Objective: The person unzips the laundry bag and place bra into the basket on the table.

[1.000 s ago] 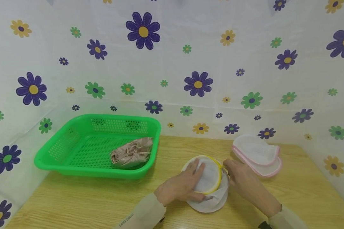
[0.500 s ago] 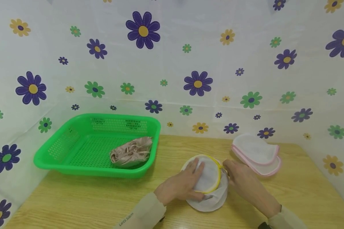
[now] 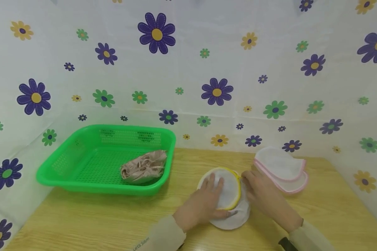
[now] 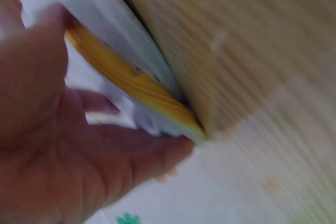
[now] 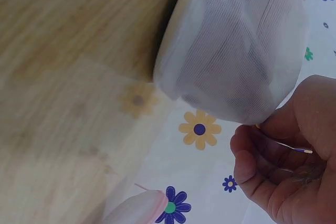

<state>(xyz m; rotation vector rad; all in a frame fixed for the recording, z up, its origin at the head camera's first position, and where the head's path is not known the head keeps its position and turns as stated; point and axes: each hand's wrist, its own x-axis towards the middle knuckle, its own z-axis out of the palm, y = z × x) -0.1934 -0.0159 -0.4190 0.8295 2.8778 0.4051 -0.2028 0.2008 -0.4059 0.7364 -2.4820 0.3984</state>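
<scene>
A round white mesh laundry bag (image 3: 228, 190) with a yellow zipper band (image 3: 239, 193) lies on the table in the head view. My left hand (image 3: 201, 205) rests on its top with fingers spread, the thumb reaching the near edge. The left wrist view shows that thumb and the fingers along the yellow band (image 4: 136, 82). At the band's far right side, my right hand (image 3: 264, 193) has thumb and fingertips pinched together; in the right wrist view, the right hand (image 5: 289, 156) pinches at the edge of the mesh (image 5: 241, 45). What it pinches, likely the zipper pull, is mostly hidden.
Two white mesh pieces with pink edging (image 3: 279, 164) overlap at the back right. To the left stands a green plastic basket (image 3: 100, 188) holding a crumpled beige satin cloth bundle (image 3: 144, 167). A flower-printed curtain (image 3: 188, 69) closes off the back and sides.
My right hand has moved slightly left and up along the yellow band, its fingertips staying together. The top of the bag has shifted slightly; my left hand stays on it.
</scene>
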